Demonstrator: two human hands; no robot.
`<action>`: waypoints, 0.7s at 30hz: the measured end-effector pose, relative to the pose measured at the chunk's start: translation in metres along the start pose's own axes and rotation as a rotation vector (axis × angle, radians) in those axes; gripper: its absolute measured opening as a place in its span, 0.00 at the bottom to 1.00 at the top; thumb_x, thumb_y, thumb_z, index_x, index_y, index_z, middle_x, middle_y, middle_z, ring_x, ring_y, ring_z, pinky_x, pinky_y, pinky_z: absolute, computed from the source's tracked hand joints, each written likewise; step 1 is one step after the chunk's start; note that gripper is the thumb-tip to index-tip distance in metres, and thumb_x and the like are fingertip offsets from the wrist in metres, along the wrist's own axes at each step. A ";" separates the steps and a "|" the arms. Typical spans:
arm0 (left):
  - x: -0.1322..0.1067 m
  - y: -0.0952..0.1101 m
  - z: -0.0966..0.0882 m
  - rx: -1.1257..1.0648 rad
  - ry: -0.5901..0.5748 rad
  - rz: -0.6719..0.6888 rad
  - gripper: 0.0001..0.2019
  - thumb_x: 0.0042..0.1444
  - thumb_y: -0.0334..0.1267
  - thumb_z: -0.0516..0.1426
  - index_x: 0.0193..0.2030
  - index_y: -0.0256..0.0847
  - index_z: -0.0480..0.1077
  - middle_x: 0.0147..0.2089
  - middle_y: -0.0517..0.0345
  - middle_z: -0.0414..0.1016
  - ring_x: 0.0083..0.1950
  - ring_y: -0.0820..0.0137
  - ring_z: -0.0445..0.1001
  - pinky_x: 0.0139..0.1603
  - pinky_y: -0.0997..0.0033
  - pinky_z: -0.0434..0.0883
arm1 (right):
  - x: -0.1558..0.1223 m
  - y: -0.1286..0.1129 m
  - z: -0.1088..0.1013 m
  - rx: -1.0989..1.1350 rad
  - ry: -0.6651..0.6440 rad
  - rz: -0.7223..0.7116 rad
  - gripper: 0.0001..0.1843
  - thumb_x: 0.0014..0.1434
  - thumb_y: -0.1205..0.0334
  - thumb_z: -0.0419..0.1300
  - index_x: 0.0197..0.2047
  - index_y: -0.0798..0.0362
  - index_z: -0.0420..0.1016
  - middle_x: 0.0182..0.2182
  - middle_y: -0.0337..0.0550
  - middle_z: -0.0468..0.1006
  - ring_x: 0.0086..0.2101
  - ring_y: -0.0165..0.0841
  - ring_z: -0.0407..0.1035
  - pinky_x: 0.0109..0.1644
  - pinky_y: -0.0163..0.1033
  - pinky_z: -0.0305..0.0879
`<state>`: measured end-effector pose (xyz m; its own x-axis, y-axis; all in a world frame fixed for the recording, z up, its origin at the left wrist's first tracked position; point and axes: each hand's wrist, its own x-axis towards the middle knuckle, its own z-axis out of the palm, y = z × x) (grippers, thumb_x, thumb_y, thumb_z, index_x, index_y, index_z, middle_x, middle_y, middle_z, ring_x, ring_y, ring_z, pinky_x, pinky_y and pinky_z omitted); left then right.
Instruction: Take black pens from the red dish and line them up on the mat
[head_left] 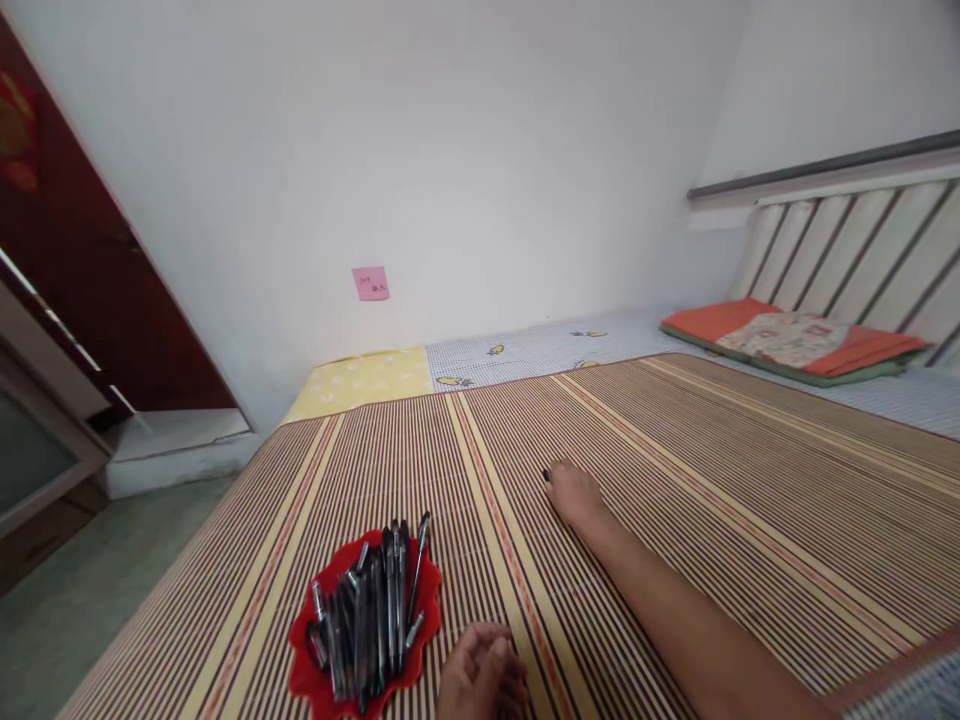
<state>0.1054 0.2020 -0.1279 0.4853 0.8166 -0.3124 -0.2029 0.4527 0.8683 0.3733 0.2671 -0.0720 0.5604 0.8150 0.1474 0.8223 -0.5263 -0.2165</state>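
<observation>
Your R hand (574,495) is out ahead over the striped mat (622,440), fingers curled round a black-tipped item (547,475); only its dark end pokes out on the L side of the fingers, rest hidden, so can't tell for sure what it is. Can't tell either whether that hand is resting on the mat or just above it. R forearm runs in from btm R corner area.

Your L hand (484,675) is at btm edge, nr centre, fingers loosely bent w/ thumb over them; can't tell if anything's inside. Hands well apart from each other.

Pens (375,620), mostly black/clear, are piled in the red dish (300,675) w/ wavy rim, just L of your L hand. Most point roughly away from you, some lie crosswise, a few tips stick out past the far rim. Dish sits on the mat, btm L of centre.

Mat covers most of the bed. Past its far edge: yellow cloth (367,380) on L, checked sheet (525,347) w/ pineapple prints to the R. Folded orange quilt (870,348) lies far R, by the white slatted headboard (847,235). Pink note (370,283) w/ handwriting on the white wall (487,150); dark red door (82,230) far L.
</observation>
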 end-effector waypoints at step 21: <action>0.003 0.000 -0.003 -0.015 0.010 0.003 0.30 0.33 0.61 0.70 0.33 0.37 0.72 0.22 0.55 0.77 0.20 0.72 0.72 0.20 0.76 0.61 | -0.083 0.043 -0.018 0.031 0.032 0.045 0.07 0.64 0.62 0.56 0.38 0.54 0.73 0.39 0.51 0.77 0.36 0.38 0.73 0.32 0.36 0.55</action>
<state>0.1048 0.2053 -0.1300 0.4763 0.8213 -0.3141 -0.2171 0.4560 0.8631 0.3644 0.1723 -0.0760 0.6002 0.7820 0.1679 0.7929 -0.5541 -0.2536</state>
